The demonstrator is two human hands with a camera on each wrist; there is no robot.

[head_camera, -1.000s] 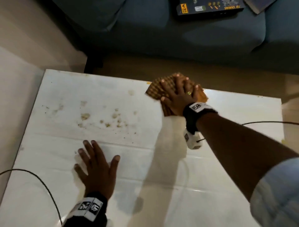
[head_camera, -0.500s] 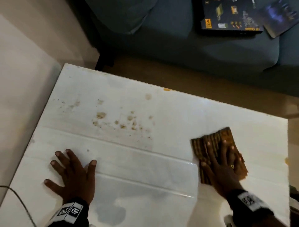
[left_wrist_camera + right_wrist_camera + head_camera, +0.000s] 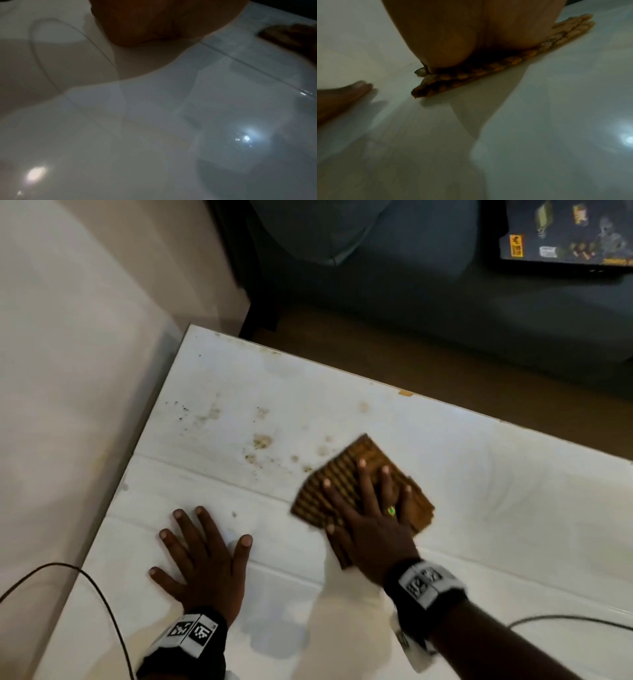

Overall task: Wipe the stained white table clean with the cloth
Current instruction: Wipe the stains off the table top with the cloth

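Observation:
A folded brown checked cloth (image 3: 346, 474) lies flat on the white table (image 3: 479, 474). My right hand (image 3: 368, 508) presses down on it with straight, spread fingers. The cloth's left corner sits at the edge of a patch of brown stains (image 3: 262, 441). In the right wrist view the cloth (image 3: 488, 73) is pinned under my palm (image 3: 453, 33). My left hand (image 3: 202, 556) lies flat on the table to the left, fingers spread, holding nothing. In the left wrist view only the heel of that hand (image 3: 154, 20) shows above the glossy table (image 3: 154, 135).
More faint specks (image 3: 185, 409) mark the table's far left corner. A dark sofa (image 3: 411, 285) stands beyond the far edge, with a printed box (image 3: 565, 234) on it. A thin cable (image 3: 102, 604) loops over the table's left edge. A wall (image 3: 68, 371) runs along the left.
My right hand has slid the cloth from the far edge back toward me, then leftward up to the stained patch. My left hand stays flat in place.

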